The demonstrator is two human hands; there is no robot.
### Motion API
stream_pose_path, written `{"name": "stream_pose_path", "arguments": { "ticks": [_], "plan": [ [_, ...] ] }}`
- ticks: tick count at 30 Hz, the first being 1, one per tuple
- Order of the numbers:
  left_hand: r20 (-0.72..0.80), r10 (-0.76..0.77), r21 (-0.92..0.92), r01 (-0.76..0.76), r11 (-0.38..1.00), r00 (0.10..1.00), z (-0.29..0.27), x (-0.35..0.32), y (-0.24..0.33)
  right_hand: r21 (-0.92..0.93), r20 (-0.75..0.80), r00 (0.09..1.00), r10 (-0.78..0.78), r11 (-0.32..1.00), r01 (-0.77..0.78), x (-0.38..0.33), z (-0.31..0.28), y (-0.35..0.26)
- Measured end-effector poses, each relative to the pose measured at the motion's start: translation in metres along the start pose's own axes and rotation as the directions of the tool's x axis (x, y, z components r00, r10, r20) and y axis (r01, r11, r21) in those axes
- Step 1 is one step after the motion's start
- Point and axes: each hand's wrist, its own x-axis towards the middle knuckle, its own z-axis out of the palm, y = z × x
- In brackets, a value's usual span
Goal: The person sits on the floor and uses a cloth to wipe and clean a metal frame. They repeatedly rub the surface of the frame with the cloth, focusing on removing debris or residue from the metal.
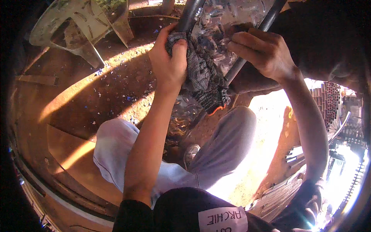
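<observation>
My left hand (170, 58) is closed around a grey knitted work glove (205, 73) with an orange-edged cuff. The bunched glove is pressed against a dark round bar (190, 15), and its cuff hangs down toward my knees. Across from it, my right hand (262, 52) is curled, thumb and fingers drawn together, at a second dark bar (272, 15). Something dark shows by its fingertips, too unclear to name. Between the two bars lie many small clear plastic pieces (220, 23).
A worn pale plastic chair (77, 27) stands at the far left. Scraps (112, 89) litter the sunlit dirt floor. Dark cloth (320, 46) bulges at the right, beyond my right hand. Stacked strips (278, 197) lie at the lower right. My bent knees (235, 131) are below the bars.
</observation>
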Motion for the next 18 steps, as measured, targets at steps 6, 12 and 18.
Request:
{"name": "stream_pose_path", "arguments": {
  "ticks": [6, 12, 18],
  "plan": [
    [-0.006, -0.018, 0.002, 0.018, 1.000, 1.000, 0.001, -0.002, 0.001, -0.117, 0.109, 0.993, 0.052, 0.992, -0.039, -0.003, 0.005, -0.004],
    [-0.004, 0.051, 0.036, -0.051, 0.998, 0.999, 0.000, -0.001, -0.002, -0.043, 0.099, 0.994, 0.038, 0.999, -0.034, -0.001, -0.001, 0.000],
    [0.002, 0.005, -0.008, -0.005, 1.000, 1.000, 0.000, 0.001, -0.004, 0.189, 0.074, 0.981, 0.178, 0.964, -0.189, 0.000, -0.005, 0.006]
  ]
}}
